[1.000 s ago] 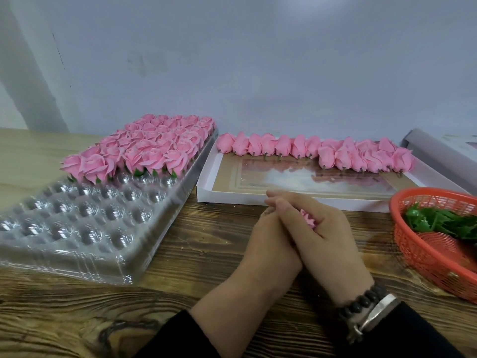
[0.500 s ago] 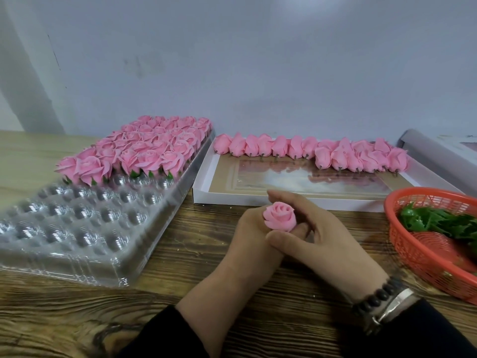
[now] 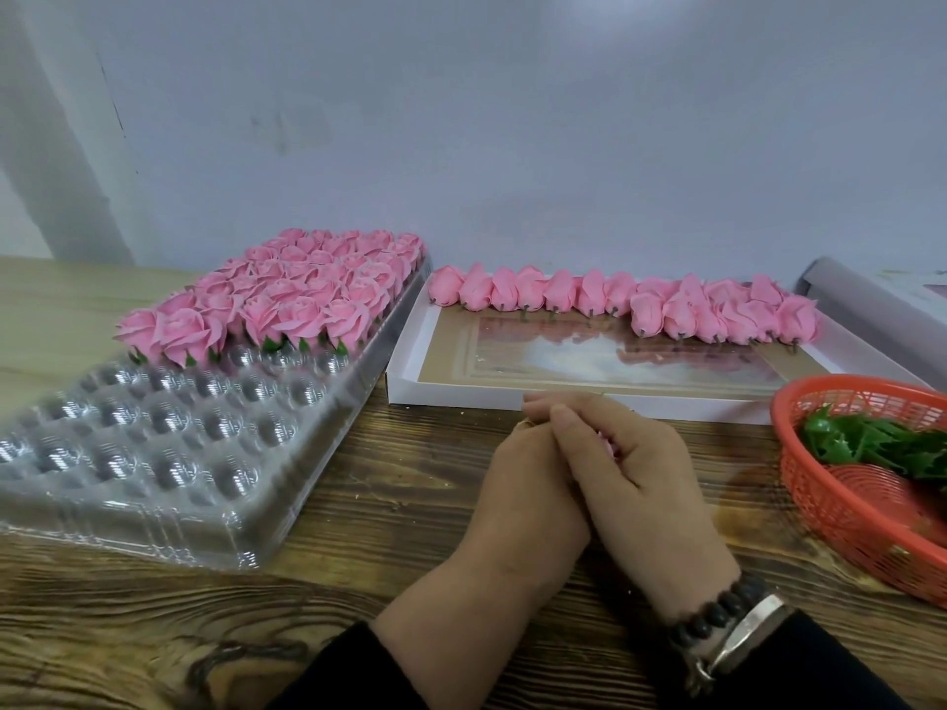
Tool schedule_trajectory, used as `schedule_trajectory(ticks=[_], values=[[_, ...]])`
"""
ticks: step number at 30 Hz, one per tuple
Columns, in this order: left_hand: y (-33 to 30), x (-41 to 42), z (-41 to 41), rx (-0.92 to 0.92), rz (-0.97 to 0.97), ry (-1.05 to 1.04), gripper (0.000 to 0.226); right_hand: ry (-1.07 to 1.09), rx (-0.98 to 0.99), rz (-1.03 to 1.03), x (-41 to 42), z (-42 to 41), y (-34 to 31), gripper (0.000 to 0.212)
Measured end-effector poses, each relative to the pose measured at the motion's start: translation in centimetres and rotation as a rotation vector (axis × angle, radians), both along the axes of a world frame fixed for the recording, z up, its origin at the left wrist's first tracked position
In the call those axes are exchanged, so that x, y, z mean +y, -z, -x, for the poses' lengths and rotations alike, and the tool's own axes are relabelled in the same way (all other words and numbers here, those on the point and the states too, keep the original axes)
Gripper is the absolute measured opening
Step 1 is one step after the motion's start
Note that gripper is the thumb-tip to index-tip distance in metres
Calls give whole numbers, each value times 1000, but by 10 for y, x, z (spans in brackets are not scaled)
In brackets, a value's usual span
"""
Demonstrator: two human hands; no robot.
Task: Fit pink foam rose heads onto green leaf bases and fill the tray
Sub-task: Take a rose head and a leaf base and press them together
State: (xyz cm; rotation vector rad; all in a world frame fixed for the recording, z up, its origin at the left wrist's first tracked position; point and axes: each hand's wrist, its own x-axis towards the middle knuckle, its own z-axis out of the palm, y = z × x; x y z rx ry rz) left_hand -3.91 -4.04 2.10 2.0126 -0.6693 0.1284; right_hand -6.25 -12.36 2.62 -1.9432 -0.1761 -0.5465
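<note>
Here both hands meet over the wooden bench (image 3: 410, 504), just in front of the white box (image 3: 405, 371). The right hand (image 3: 645, 484) lies over the left hand (image 3: 522, 494), and the fingers of both curl together around a pink rose head (image 3: 612, 447), of which only a sliver shows between the right fingers. It looks as if the hands close on it to press the head down onto its leaf base, though no base is visible inside the grip.

The clear blister tray (image 3: 169, 453) sits at the left, its far rows packed with finished roses (image 3: 287, 299) and its near cups bare, so the next flower likely goes into the row nearest the filled ones. Loose rose heads (image 3: 615, 299) line the far wall of the white box, stems toward the person, easy to pick one by one. The red basket (image 3: 840, 499) of green leaf bases (image 3: 871, 443) stands close at the right, within reach of the right hand.

Open bench lies between the hands and the tray edge, leaving room to carry left. The tray's raised rim calls for a lift over it.
</note>
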Motion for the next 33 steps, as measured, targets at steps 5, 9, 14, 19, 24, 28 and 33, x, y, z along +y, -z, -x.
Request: schedule_trajectory(ticks=[5, 9, 14, 19, 24, 28, 33], values=[[-7, 5, -2, 133, -21, 196, 18, -126, 93, 79, -7, 1, -4, 23], [-12, 11, 1, 199, -119, 240, 26, -211, 155, 131, -6, 6, -8, 26], [-13, 11, 3, 155, -43, 238, 15, -217, 132, 108, -10, 7, -10, 27], [-13, 15, 0, 142, 163, 156, 14, -245, 144, -88, -14, 6, -7, 47], [-4, 16, -6, 17, 11, 29, 19, -197, 111, -172, -10, 7, -7, 60], [-2, 7, 2, -96, -140, -24, 20, -103, 22, -277, 1, 5, -5, 37], [-2, 0, 0, -30, -85, -24, 18, -49, 55, -103, 1, 2, -3, 19]])
